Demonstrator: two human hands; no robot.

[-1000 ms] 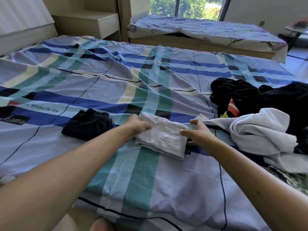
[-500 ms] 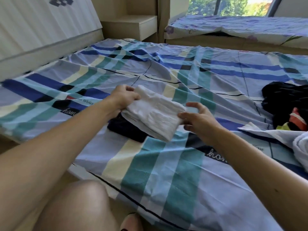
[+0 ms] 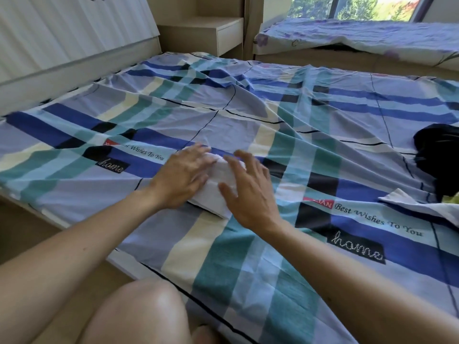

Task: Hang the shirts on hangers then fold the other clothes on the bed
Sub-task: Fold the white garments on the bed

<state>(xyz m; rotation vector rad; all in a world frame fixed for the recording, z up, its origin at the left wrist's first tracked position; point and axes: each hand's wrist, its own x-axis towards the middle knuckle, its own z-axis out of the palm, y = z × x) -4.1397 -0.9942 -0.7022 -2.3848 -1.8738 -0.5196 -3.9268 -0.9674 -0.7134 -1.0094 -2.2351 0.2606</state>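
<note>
Hands first: your left hand (image 3: pixel 182 176) and right hand (image 3: pixel 248 197) both lie flat on the folded white garment (image 3: pixel 226 173), fingers straight and spread, so the grip is released on both sides. That garment sits on the plaid bed (image 3: pixel 223 256), toward its left edge. The dark sliver under its near edge is maybe just shadow, hard to tell. Far right you've got a black clothes pile (image 3: pixel 437 155) with a loose white cloth (image 3: pixel 417 207) just beside it
</note>
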